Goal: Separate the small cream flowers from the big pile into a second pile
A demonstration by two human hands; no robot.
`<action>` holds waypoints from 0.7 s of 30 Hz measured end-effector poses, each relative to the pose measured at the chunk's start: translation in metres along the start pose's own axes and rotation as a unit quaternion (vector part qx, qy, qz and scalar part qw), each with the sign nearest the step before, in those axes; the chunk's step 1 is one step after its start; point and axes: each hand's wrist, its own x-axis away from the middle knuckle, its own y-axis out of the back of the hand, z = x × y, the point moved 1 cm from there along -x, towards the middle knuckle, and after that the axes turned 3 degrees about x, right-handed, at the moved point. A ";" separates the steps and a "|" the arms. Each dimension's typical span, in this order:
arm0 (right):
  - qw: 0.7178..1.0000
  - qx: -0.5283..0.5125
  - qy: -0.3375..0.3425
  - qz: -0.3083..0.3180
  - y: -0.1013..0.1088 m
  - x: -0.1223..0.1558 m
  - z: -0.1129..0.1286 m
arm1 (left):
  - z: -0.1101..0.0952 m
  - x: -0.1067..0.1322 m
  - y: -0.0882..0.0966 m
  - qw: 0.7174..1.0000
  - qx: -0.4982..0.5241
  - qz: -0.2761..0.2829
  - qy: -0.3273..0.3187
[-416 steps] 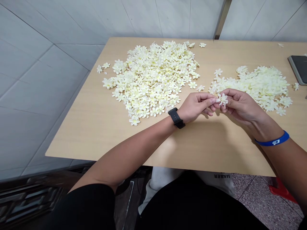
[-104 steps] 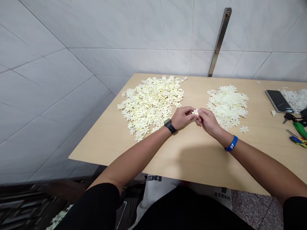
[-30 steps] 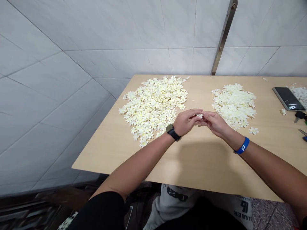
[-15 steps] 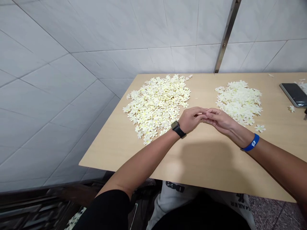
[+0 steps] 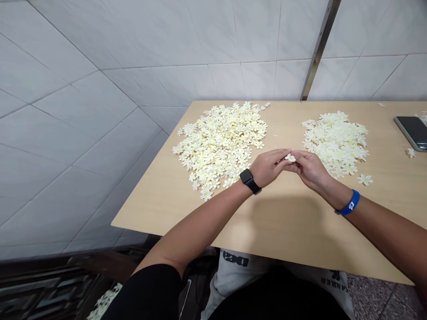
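A small white artificial flower (image 5: pixel 290 158) shows between my fingertips above the table. My left hand (image 5: pixel 268 167) is closed on it from the left, and my right hand (image 5: pixel 308 167) pinches it from the right; the fingertips of both hands meet around it. On the left of my hands lies a large pile of cream flowers with yellow centres (image 5: pixel 220 142). A smaller pile of paler flower heads (image 5: pixel 336 140) lies just beyond my right hand. One loose flower (image 5: pixel 364 179) sits near my right wrist.
The wooden table (image 5: pixel 200 222) meets a tiled wall (image 5: pixel 160 84) at the back, where a metal upright (image 5: pixel 318 55) stands. A phone (image 5: pixel 412 132) lies at the far right beside a stray flower (image 5: pixel 410 153). More white flowers (image 5: pixel 104 302) show low at the left.
The small flower has come into sight between my fingertips, which hid it before. My hands have stayed in nearly the same place, and the view has shifted slightly.
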 end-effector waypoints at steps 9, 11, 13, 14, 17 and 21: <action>0.998 -0.011 -0.036 0.054 0.001 0.000 -0.003 | 0.001 -0.001 0.009 0.999 -0.007 -0.034 0.009; 0.998 0.002 -0.027 0.063 0.001 0.001 -0.002 | -0.002 -0.004 0.013 0.999 0.027 -0.022 0.010; 0.996 0.024 -0.017 0.084 0.001 0.001 -0.001 | -0.004 -0.007 0.017 0.998 0.056 -0.005 0.012; 0.994 0.041 -0.011 0.097 0.001 0.001 -0.001 | -0.005 -0.009 0.019 0.998 0.065 0.008 0.012; 0.988 0.101 0.026 0.116 0.002 0.000 -0.002 | -0.008 -0.011 0.021 0.996 0.074 0.044 0.039; 0.973 0.189 0.067 0.114 0.003 0.001 -0.008 | -0.010 -0.011 0.020 0.987 0.085 0.067 0.120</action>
